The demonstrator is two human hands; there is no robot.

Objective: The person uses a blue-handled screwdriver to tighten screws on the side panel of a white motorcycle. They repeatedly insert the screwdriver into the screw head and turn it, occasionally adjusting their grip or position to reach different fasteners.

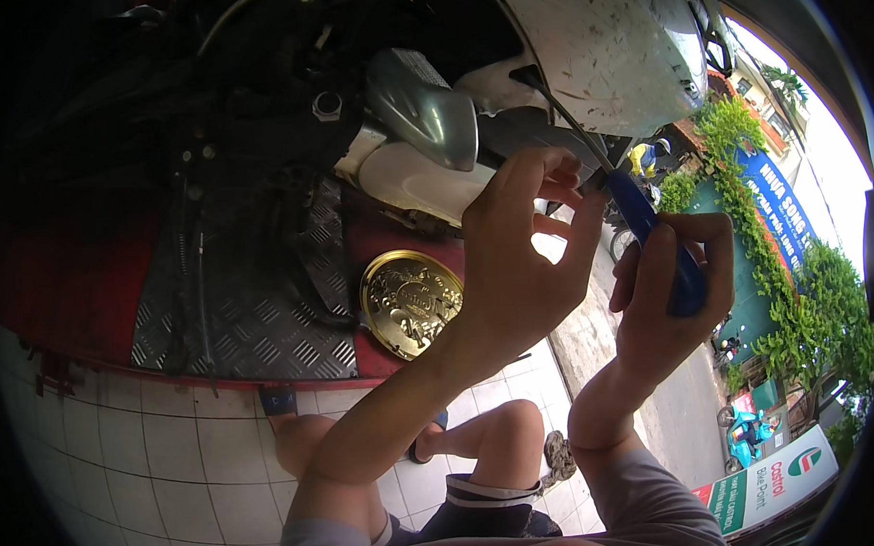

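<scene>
My right hand (664,289) is wrapped round the blue handle of a screwdriver (631,205). Its shaft slants up and left to the lower edge of a scuffed silver-white motorcycle body panel (607,50); I cannot tell whether the tip touches. Beside the shaft, my left hand (527,236) has its thumb and fingers curled toward each other. A small dark thing sits at its fingertips by the screwdriver, too small to name. Left of that hand are a shiny grey metal cover (432,124) and a pale rounded part (419,184) of the motorcycle.
Below the motorcycle lies a red platform (72,286) with a diamond-plate surface (237,323). On it rests a round gold tray (366,290) holding several small metal parts. White floor tiles (174,455) surround my legs. At right are a street, greenery and a parked turquoise motorbike (746,434).
</scene>
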